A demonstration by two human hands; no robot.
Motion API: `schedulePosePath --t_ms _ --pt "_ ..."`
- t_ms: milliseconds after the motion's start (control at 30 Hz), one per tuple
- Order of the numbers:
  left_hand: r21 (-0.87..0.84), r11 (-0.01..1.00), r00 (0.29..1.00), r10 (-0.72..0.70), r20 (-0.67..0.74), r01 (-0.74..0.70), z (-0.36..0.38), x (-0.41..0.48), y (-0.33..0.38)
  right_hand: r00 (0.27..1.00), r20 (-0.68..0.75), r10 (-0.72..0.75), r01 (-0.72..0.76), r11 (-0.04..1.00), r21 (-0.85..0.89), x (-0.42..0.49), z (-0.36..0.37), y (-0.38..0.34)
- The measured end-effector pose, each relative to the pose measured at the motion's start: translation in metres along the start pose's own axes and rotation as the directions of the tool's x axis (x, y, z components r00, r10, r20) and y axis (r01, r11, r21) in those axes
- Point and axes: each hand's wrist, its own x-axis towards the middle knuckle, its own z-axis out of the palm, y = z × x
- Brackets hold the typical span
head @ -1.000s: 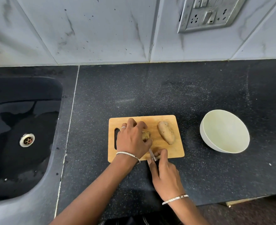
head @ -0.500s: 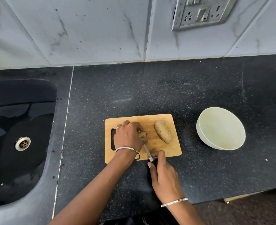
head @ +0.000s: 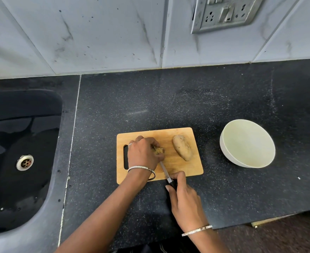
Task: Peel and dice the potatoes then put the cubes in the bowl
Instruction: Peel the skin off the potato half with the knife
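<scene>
head view:
left hand (head: 144, 154): curled down over a small potato (head: 159, 150) on the wooden cutting board (head: 179, 166), gripping it; only a bit of the potato shows past the fingers.
right hand (head: 186, 203): closed around the dark handle of a knife (head: 164, 171) at the board's near edge; the blade runs up under the left hand toward the held potato.
second potato (head: 182, 149): unpeeled, whole, lying on the right part of the board, apart from both hands.
bowl (head: 225, 152): white, on the black countertop (head: 168, 99) right of the board, nothing visible inside.
sink (head: 13, 198): dark, far left.
</scene>
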Motion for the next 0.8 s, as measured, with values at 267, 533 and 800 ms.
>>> schedulePosePath --t_ms 267,533,800 --pt "-0.022 1.0 1.0 0.012 -0.018 -0.012 0.003 -0.002 -0.003 1.0 -0.005 -0.003 0.003 1.0 -0.01 -0.003 0.0 0.001" --pt "-0.008 0.981 0.976 0.194 0.097 -0.194 -0.014 -0.007 -0.026 1.0 0.02 -0.02 0.02 1.0 -0.008 0.0 -0.005 -0.001" --pt "-0.036 0.975 0.976 0.218 -0.004 -0.218 -0.015 -0.017 -0.032 0.999 0.032 -0.024 0.025 0.999 -0.036 -0.005 -0.005 0.002"
